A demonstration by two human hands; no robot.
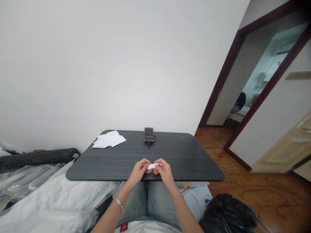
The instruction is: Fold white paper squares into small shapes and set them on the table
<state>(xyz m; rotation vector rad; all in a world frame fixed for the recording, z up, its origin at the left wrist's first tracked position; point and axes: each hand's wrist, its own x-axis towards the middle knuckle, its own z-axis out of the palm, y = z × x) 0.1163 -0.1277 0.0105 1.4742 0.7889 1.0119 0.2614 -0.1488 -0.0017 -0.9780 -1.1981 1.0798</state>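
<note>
A small white paper piece (153, 166) is pinched between both my hands near the front edge of the dark grey table (189, 155). My left hand (140, 170) grips its left end with fingers curled. My right hand (163, 170) grips its right end the same way. A silver bracelet sits on my left wrist. A loose pile of white paper sheets (109, 139) lies at the table's back left corner. A small dark device (149, 134) with a cable stands at the back middle.
White plastic wrapping (48, 197) and a black roll (36, 157) lie to the left of the table. A black bag (227, 213) rests on the wooden floor at the right. An open doorway (257, 84) at the right shows a person in another room.
</note>
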